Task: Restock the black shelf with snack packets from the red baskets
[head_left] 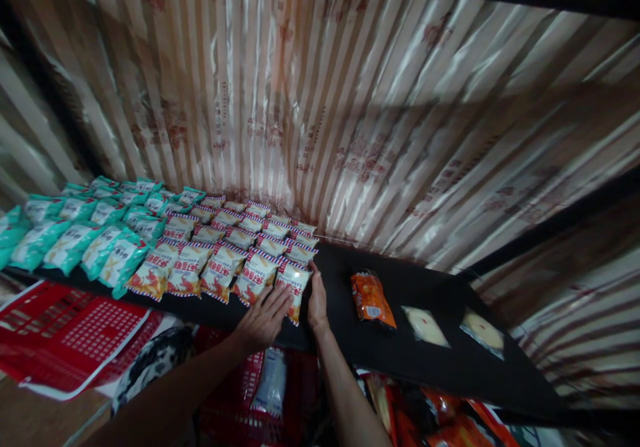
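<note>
Teal packets: massed on the left end of the black shelf [415, 280]; the teal packets [73, 242] adjoin the printed rows.
Cream-and-red packets: you have these [217, 270] in close rows, front ones tilted up.
Your left hand: the left hand [264, 319] lies flat, fingers straight, palm down across the lower part of the end packet [300, 277], its forearm slanting in from lower left.
End packet: front row, rightmost, between your hands.
Step in hand: you seem to be squaring that packet against its row.
Next move calls for: light, even pressure, so neighbours stay put.
Your right hand: the right hand [317, 304] stands on edge along the packet's right side, ungripped; how hard it presses, you cannot tell.
Farther right: an orange packet [373, 298], well apart from the rows.
</note>
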`<state>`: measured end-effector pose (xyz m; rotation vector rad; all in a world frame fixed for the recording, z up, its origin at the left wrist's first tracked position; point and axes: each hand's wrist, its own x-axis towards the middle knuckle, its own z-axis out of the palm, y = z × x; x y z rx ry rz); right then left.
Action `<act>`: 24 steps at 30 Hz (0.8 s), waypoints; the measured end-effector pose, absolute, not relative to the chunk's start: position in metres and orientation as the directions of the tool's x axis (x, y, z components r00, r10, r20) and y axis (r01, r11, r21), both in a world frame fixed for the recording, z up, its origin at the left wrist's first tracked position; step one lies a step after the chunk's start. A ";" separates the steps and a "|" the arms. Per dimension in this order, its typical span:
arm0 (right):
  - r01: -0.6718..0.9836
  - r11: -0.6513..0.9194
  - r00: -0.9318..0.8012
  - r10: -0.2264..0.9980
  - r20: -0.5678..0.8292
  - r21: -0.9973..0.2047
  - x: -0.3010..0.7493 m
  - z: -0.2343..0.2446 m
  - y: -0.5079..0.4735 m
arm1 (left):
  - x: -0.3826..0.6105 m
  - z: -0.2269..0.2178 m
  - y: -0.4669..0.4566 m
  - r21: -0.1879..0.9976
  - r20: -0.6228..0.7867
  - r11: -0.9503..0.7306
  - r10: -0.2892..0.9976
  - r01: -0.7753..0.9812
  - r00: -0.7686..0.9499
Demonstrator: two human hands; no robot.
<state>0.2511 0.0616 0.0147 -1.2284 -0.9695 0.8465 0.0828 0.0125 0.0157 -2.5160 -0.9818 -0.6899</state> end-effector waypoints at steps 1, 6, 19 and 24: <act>-0.025 0.139 0.383 0.916 0.119 -0.990 0.253 0.016 0.063 | 0.083 0.017 0.012 -0.144 0.551 -0.698 0.532 0.701 0.643; -0.136 0.089 0.404 0.914 0.027 -0.987 0.258 0.025 0.080 | 0.082 0.018 0.011 -0.134 0.537 -0.706 0.538 0.696 0.650; -0.307 0.052 0.272 0.962 -0.035 -0.950 0.249 0.044 0.095 | 0.084 0.017 0.012 -0.112 0.546 -0.699 0.551 0.707 0.631; -0.278 0.065 0.328 0.944 -0.032 -0.958 0.253 0.040 0.097 | 0.083 0.015 0.012 -0.104 0.529 -0.697 0.565 0.709 0.633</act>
